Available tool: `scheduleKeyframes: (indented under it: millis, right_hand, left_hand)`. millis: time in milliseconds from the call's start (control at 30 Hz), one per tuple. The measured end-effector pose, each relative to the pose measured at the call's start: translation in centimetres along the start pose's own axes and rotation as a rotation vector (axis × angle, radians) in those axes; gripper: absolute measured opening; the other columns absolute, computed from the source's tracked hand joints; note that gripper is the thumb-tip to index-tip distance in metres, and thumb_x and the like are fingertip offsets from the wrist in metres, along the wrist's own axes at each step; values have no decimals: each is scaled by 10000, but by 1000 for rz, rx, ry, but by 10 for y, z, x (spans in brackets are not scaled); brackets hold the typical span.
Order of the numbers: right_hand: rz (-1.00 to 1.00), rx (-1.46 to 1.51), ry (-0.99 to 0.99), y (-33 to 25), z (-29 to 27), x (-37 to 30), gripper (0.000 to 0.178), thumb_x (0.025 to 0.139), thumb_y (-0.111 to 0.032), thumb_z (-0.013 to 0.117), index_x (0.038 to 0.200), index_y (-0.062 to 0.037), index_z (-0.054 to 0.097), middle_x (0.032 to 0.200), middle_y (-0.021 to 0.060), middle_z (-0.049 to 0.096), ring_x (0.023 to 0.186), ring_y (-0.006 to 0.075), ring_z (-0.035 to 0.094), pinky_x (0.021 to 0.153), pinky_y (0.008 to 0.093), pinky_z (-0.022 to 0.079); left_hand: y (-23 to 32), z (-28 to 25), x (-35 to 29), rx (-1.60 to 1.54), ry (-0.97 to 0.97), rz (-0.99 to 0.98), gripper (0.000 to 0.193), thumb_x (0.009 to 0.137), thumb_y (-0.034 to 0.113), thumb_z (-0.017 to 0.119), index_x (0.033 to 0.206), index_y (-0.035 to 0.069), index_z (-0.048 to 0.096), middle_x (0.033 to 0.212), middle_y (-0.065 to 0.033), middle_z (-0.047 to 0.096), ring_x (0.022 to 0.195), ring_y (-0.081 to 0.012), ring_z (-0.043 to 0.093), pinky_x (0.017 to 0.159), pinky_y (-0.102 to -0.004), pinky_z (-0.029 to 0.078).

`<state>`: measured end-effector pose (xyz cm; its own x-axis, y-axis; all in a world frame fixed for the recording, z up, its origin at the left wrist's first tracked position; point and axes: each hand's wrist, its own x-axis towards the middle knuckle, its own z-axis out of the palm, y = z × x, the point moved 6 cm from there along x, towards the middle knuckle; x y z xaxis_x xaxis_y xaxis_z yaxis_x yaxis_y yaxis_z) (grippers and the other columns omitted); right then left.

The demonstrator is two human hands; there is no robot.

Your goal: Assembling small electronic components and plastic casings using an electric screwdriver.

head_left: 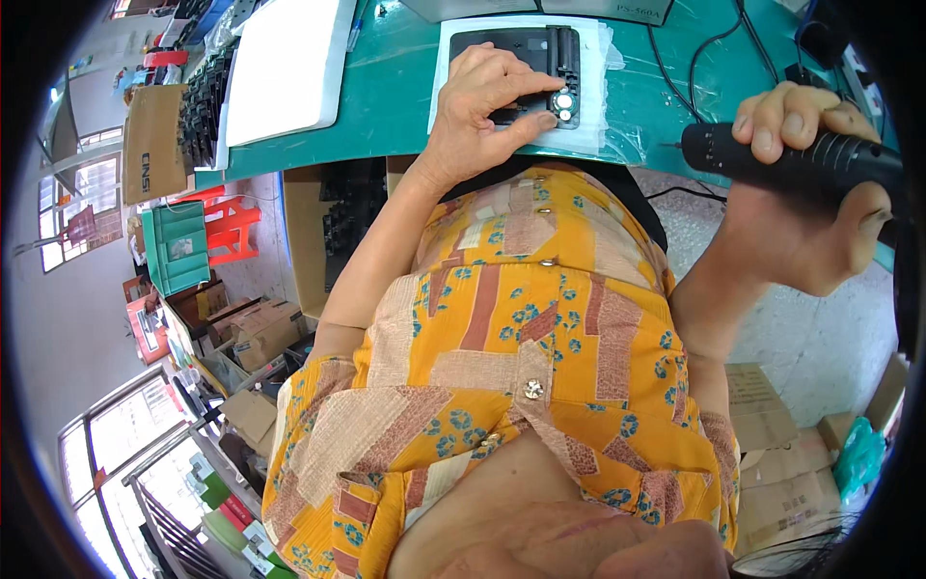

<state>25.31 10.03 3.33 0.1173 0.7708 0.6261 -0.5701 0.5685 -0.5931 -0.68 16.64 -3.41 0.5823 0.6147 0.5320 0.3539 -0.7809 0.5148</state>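
Observation:
A black plastic part (pixel 516 48) lies on a white foam sheet (pixel 598 130) on the green table (pixel 386 106). My left hand (pixel 482 101) rests on the part, its fingertips touching small silver round pieces (pixel 564 101) at its right end. My right hand (pixel 801 222) is wrapped around a black electric screwdriver (pixel 781 154), held level to the right of the part. Its thin bit (pixel 672 145) points left and stays apart from the part. My patterned orange shirt fills the middle of the view.
A white foam board (pixel 289 68) lies at the table's left, beside stacked black parts (pixel 203 106) and a cardboard box (pixel 154 135). Black cables (pixel 694 58) run across the table's right. Below are a red stool (pixel 230 227), a green crate (pixel 178 246) and cardboard boxes (pixel 781 454).

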Motion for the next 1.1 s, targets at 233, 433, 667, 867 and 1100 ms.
scheduleKeyframes:
  millis: [233, 433, 667, 867, 1100]
  right_hand:
    - [67, -162, 74, -18, 17, -7, 653, 901, -603, 642, 1206, -25, 621, 967, 98, 579, 778, 198, 539, 711, 377, 429]
    - [162, -261, 108, -31, 9, 8, 732, 799, -680, 719, 1143, -37, 658, 951, 73, 582, 760, 179, 540, 735, 359, 398]
    - [173, -258, 156, -26, 0, 22, 736, 702, -660, 829, 1083, -51, 667, 916, 46, 581, 763, 175, 538, 735, 357, 378]
    - [195, -245, 148, -24, 6, 31, 751, 685, -660, 828, 1077, -41, 666, 909, 48, 587, 725, 171, 535, 718, 352, 375]
    - [180, -312, 141, -26, 19, 35, 750, 716, -687, 784, 1089, -46, 668, 901, 50, 587, 711, 170, 524, 707, 350, 368]
  left_hand:
    - [11, 2, -4, -44, -16, -43, 282, 773, 163, 856, 1044, 128, 785, 932, -18, 704, 1016, -221, 641, 1112, -484, 394]
    - [23, 0, 3, -108, -18, -73, 289, 737, 152, 864, 1017, 156, 791, 926, 0, 707, 1024, -236, 646, 1122, -531, 381]
    - [31, 3, 6, -133, 48, -125, 251, 698, 152, 845, 944, 166, 790, 876, 15, 682, 992, -217, 648, 1086, -524, 414]
    - [42, 3, 6, -188, 83, -160, 217, 682, 109, 828, 886, 149, 763, 836, 18, 642, 977, -208, 641, 1072, -533, 428]
    - [51, 7, 10, -172, 59, -120, 286, 691, 110, 824, 972, 143, 782, 879, 16, 667, 991, -236, 649, 1079, -534, 417]
